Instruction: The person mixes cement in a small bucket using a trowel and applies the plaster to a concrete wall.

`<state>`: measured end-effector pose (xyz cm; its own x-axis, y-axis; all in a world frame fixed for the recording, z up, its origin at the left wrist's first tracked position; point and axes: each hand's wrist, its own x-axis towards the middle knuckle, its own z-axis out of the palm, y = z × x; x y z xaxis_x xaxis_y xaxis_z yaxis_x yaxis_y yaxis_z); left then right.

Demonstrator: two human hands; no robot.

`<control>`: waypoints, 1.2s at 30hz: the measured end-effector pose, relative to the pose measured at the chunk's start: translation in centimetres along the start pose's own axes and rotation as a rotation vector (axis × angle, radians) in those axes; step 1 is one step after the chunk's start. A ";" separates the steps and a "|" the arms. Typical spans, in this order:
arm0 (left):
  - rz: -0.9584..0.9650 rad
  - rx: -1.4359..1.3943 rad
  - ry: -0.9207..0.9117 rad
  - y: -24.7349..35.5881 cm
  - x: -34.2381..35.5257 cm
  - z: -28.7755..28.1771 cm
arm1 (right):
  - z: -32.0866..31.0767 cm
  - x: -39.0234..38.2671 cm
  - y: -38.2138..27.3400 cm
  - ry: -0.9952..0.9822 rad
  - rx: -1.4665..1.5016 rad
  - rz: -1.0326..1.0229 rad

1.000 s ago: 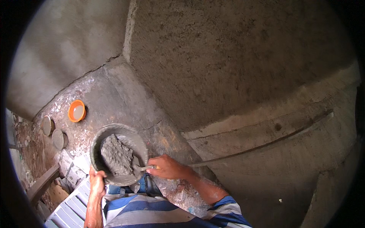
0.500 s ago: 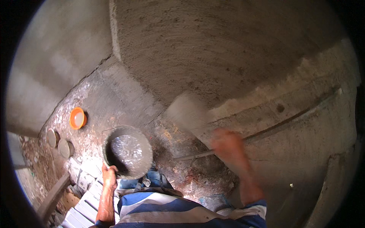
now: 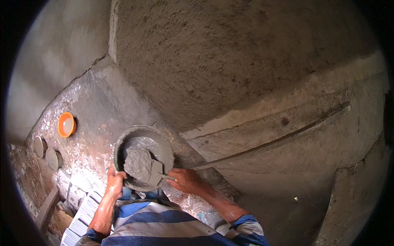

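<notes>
My left hand grips the near left rim of a round grey basin held in front of my body. Wet mortar lies in the basin, some of it heaped on the blade of a trowel. Closed round the trowel's handle is my right hand, at the basin's right side. The blade is inside the basin, its far part hidden under the grey mortar.
An orange bowl with pale liquid stands on the floor at left, near two round grey containers. White slats lie at lower left. A long straight strip leans along the right wall. Rough plastered wall rises ahead.
My right hand has come from the wall at right down to the basin, and the trowel now carries mortar inside it. My left hand keeps hold of the rim. The view has shifted slightly.
</notes>
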<state>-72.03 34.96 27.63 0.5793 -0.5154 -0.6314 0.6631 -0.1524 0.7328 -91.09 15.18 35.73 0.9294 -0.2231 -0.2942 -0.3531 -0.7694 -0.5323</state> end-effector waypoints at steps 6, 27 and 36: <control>0.098 0.012 0.097 -1.4 -0.4 -3.1 | -10.8 -3.6 5.2 -0.335 0.213 0.244; 0.140 0.258 -0.022 -0.8 -0.7 -2.0 | 7.0 6.9 0.2 -0.253 -0.423 -0.017; 0.062 -0.029 0.098 -0.3 -1.7 -10.7 | 2.5 3.2 -5.1 -0.205 0.240 -0.088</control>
<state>-68.12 44.91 25.81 0.6619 -0.4382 -0.6081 0.6373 -0.0980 0.7643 -86.62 19.86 35.56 0.9250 -0.0178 -0.3795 -0.3102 -0.6121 -0.7274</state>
